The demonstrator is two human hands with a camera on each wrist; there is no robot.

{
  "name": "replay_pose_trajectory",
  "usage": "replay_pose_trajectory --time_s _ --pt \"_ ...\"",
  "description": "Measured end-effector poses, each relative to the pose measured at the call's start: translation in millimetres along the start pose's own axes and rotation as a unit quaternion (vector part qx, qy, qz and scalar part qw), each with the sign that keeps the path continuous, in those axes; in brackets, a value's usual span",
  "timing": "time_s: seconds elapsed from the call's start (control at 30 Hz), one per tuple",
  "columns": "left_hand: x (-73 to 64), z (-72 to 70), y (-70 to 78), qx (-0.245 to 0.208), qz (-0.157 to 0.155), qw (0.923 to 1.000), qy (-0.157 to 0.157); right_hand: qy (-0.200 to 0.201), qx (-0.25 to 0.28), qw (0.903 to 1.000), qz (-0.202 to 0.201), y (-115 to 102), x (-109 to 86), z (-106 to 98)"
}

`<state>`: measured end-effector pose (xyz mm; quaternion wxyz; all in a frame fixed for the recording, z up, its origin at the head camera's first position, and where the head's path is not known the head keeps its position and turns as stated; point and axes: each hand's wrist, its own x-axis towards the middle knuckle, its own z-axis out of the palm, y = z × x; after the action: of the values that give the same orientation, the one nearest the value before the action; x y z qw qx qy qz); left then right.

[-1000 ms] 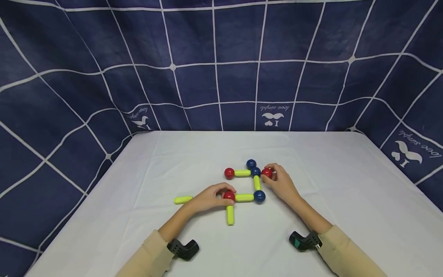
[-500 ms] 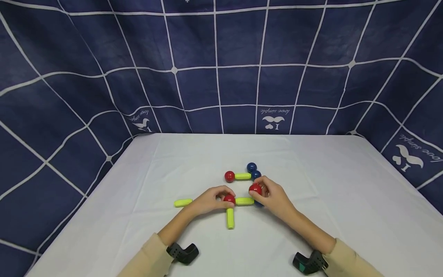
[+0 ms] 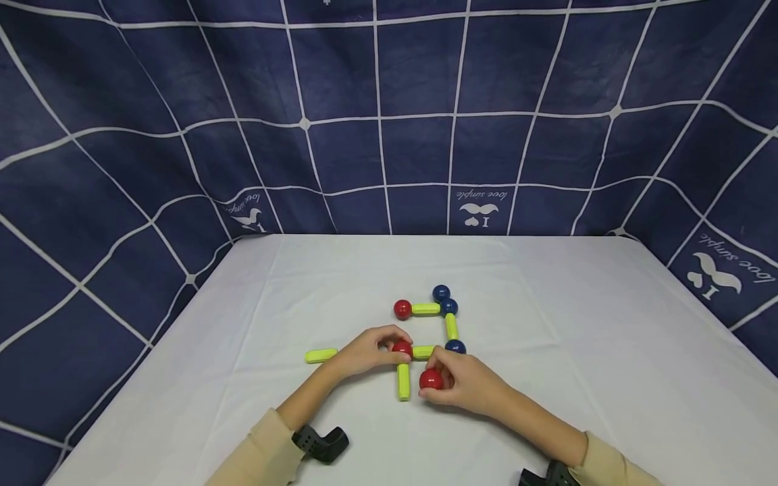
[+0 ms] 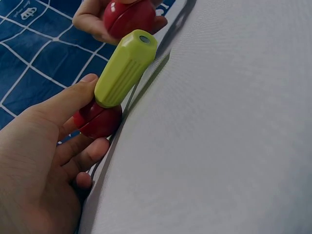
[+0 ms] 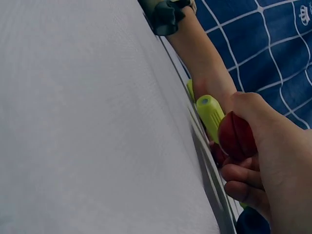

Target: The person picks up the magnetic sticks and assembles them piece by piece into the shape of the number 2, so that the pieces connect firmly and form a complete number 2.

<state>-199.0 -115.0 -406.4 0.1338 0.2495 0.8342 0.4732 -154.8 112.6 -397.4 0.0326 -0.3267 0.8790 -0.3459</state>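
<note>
My left hand (image 3: 369, 349) grips a red ball (image 3: 402, 348) between thumb and fingers. From that ball a yellow-green rod (image 3: 404, 383) points toward me, its metal-tipped end bare in the left wrist view. A second rod (image 3: 423, 352) runs right from it to a blue ball (image 3: 455, 347), partly behind my right fingers. My right hand (image 3: 471, 383) pinches another red ball (image 5: 237, 136), just right of the near rod's free end. Farther back, a rod (image 3: 451, 327) joins the blue corner ball to a second blue ball (image 3: 448, 306).
Behind the hands, a rod (image 3: 425, 308) links the second blue ball to a red ball (image 3: 402, 310); one more blue ball (image 3: 441, 293) touches the back. A loose rod (image 3: 321, 356) lies left of my left hand on the white cloth (image 3: 292, 283). A blue checked curtain (image 3: 419, 148) surrounds the table.
My right hand has carried its red ball from beside the back blue balls toward me and left, near the front rod's end. My left hand has stayed put, holding its ball.
</note>
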Motion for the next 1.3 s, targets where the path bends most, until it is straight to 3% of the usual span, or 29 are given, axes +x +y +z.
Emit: replay_pose_trajectory --time_s 0.4,0.63,0.87,1.3 --pt "1.1 0.6 -0.9 0.002 0.002 1.0000 0.007 -0.085 0.043 0.9952 -0.023 -2 -1.6 5" --pt "0.8 0.8 -1.9 0.008 -0.004 0.9999 0.011 -0.081 0.035 0.9889 -0.120 -4 -3.9 10" --pt "1.2 1.4 -3.3 0.005 -0.003 0.9999 0.012 -0.068 -0.002 0.9833 -0.169 -8 -4.1 17" --pt "0.9 0.1 -4.9 0.000 0.000 1.0000 0.009 -0.090 0.040 0.9866 -0.130 -10 -0.6 19"
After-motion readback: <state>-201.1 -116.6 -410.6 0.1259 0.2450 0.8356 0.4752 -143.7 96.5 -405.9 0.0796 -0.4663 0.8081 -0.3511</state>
